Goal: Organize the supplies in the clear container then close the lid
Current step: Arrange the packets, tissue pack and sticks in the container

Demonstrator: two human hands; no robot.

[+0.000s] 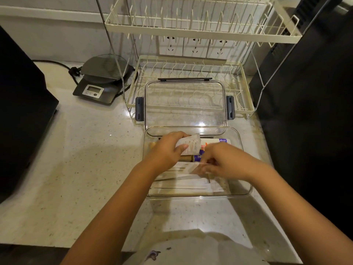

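Clear container (246,161), both hands (168,150) inside

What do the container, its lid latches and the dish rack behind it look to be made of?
Container: clear, glossy, rigid plastic by the look; contents and countertop show through its walls.
Lid latches: dark, matte, probably plastic.
Dish rack: thin wire in a cream coating, likely coated metal.

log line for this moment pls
left hand: holds white packet | right hand: in clear container, on flat packets | lid: open
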